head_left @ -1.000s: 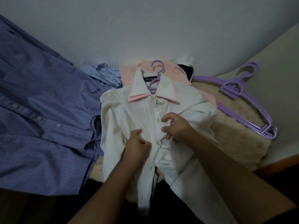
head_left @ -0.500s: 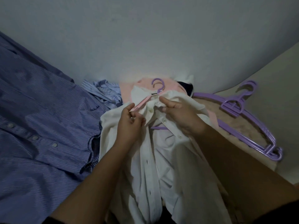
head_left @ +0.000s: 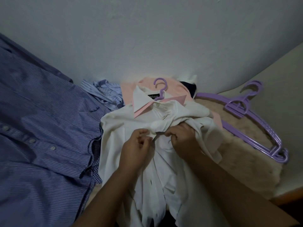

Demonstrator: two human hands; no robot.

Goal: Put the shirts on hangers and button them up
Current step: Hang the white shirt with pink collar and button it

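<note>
White shirt [head_left: 124, 128], of soft, creased woven cloth, lying front-up at centre on a purple plastic hanger [head_left: 161, 89] whose curved hook protrudes above the collar. The collar is white outside with a pink underside; a black label sits inside the neck. Left hand [head_left: 136, 145], fingers curled, pinches the edge of the placket at chest height. Right hand [head_left: 183, 136], fingers curled, grips a bunched fold of the same cloth just beside it; the two hands are close together, a small gap between them. Below the hands the front hangs in loose vertical folds.

A pink garment [head_left: 147, 82] lies under the collar, with a dark one [head_left: 188, 87] just beside it. At left, a large blue striped shirt [head_left: 41, 128] of fine-lined fabric is spread flat, its pale buttons visible; a lighter striped shirt [head_left: 105, 90] is crumpled against the wall [head_left: 147, 38]. At right, a stack of purple hangers [head_left: 246, 115], thin and angular, rests on a cream fleecy cover [head_left: 237, 158].
</note>
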